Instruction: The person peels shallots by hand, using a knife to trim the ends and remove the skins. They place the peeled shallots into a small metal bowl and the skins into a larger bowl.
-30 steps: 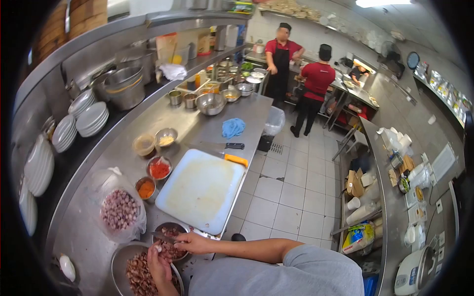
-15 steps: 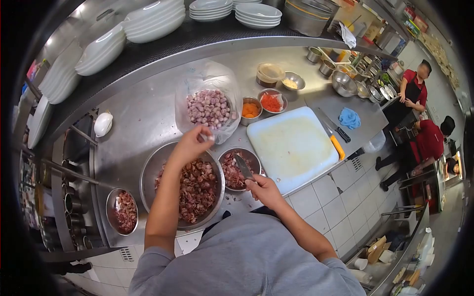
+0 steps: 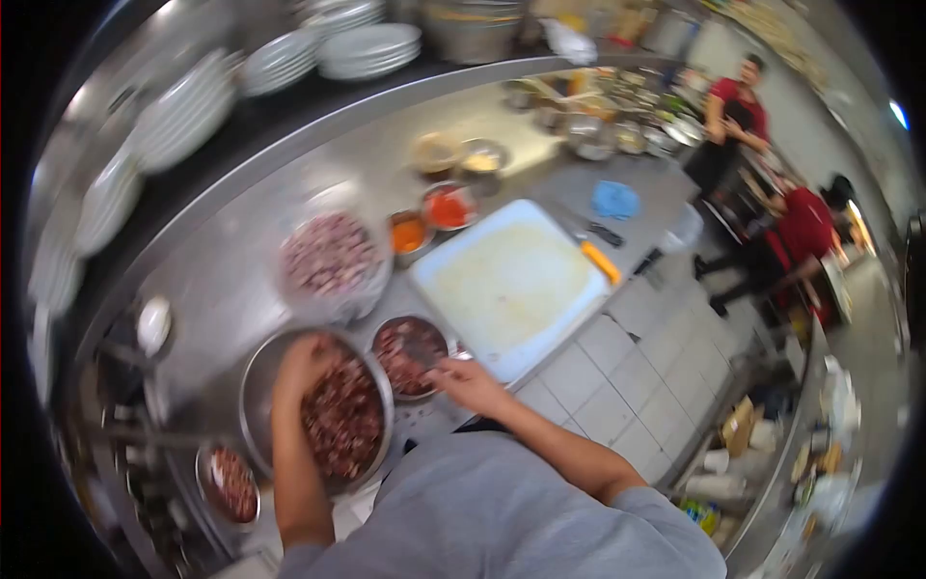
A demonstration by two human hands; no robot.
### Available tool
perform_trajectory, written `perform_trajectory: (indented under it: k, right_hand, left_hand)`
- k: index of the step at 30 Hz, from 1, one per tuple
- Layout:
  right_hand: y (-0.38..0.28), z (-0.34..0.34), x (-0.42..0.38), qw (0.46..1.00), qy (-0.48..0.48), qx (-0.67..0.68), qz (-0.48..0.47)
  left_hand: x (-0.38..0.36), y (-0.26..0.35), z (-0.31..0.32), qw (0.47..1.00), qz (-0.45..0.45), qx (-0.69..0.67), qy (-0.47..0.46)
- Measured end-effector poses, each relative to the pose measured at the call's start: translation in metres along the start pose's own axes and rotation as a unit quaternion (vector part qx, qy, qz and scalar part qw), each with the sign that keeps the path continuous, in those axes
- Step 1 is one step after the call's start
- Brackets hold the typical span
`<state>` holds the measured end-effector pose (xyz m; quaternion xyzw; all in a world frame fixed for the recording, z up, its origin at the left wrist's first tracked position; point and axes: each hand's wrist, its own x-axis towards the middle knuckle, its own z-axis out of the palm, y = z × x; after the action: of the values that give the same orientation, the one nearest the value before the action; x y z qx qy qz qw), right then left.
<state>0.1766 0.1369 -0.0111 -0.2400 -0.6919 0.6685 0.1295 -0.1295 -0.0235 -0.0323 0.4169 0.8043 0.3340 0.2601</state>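
My left hand (image 3: 304,365) is over the upper left part of the large steel bowl (image 3: 249,400), which holds dark reddish peelings (image 3: 342,420). Blur hides its fingertips. My right hand (image 3: 468,384) grips a small knife (image 3: 422,352), whose blade lies over the medium bowl of reddish pieces (image 3: 400,365). Behind the bowls, a clear plastic bag holds many small purple shallots (image 3: 330,253). The white cutting board (image 3: 516,289) lies to the right of the medium bowl.
Small bowls of orange (image 3: 408,232) and red food (image 3: 449,206) sit behind the board. A blue cloth (image 3: 615,200) and a yellow-handled knife (image 3: 600,261) lie at right. An oval bowl (image 3: 228,482) stands at lower left. Stacked plates (image 3: 368,50) line the shelf. Two people (image 3: 738,121) stand at far right.
My left hand has moved down from beside the shallot bag to the large bowl. My right hand still has the knife by the medium bowl. The whole view has shifted and blurred.
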Motion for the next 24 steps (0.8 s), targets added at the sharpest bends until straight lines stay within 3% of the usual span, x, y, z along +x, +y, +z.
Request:
perform_trajectory:
  k: [1, 2, 5, 8, 10, 14, 16, 19, 22, 24]
  right_hand:
    - [0.007, 0.003, 0.002, 0.998, 0.004, -0.021, -0.058]
    - [0.011, 0.006, 0.003, 0.998, 0.013, -0.025, -0.064]
    - [0.007, 0.006, 0.006, 0.996, -0.008, -0.024, -0.081]
    - [0.01, 0.002, 0.009, 0.997, -0.033, -0.023, -0.071]
    - [0.013, 0.005, 0.01, 0.996, -0.039, -0.031, -0.077]
    - [0.006, 0.002, 0.007, 0.995, -0.045, -0.027, -0.089]
    - [0.011, -0.001, 0.009, 0.994, -0.047, -0.053, -0.086]
    - [0.017, 0.001, 0.012, 0.99, -0.033, -0.075, -0.11]
    - [0.014, 0.0, 0.011, 0.993, -0.042, -0.057, -0.097]
    - [0.016, 0.001, 0.01, 0.992, -0.043, -0.064, -0.099]
  left_hand:
    - [-0.019, 0.028, 0.006, 0.993, 0.055, 0.105, -0.029]
    - [-0.034, 0.011, 0.018, 0.972, 0.056, 0.219, -0.059]
    - [-0.069, 0.012, 0.034, 0.974, 0.015, 0.213, -0.075]
    - [-0.08, 0.0, 0.034, 0.977, 0.028, 0.207, -0.04]
    - [-0.081, -0.007, 0.032, 0.978, -0.041, 0.198, -0.057]
    - [-0.085, -0.046, 0.038, 0.984, 0.028, 0.174, 0.005]
    - [-0.084, -0.032, 0.03, 0.985, -0.056, 0.141, -0.08]
    - [-0.097, 0.031, 0.019, 0.992, -0.085, 0.042, -0.086]
    - [-0.091, 0.044, 0.006, 0.974, -0.128, 0.11, -0.154]
    - [-0.095, 0.048, 0.003, 0.977, -0.128, 0.126, -0.114]
